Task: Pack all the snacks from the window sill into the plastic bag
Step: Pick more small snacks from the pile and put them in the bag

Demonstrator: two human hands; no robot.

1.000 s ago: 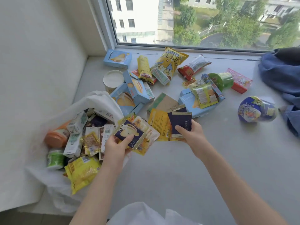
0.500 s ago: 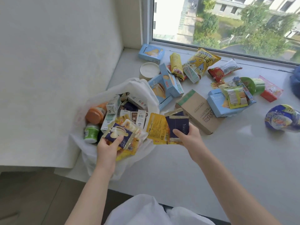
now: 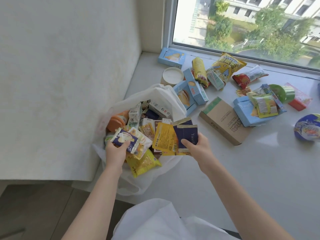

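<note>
Both hands now hover over the plastic bag (image 3: 166,99) | left hand (image 3: 115,152) grips a dark-blue "Yu…" packet (image 3: 123,140) | right hand (image 3: 199,147) pinches navy "Yuoo…" packets (image 3: 186,134) — and a yellow one (image 3: 164,137)

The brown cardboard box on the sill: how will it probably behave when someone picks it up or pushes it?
The brown cardboard box looks flat-sided with sharp edges, so it is probably stiff. It lies on its broad face on the window sill, so a push should slide it, not roll it. Its weight cannot be judged.
</note>
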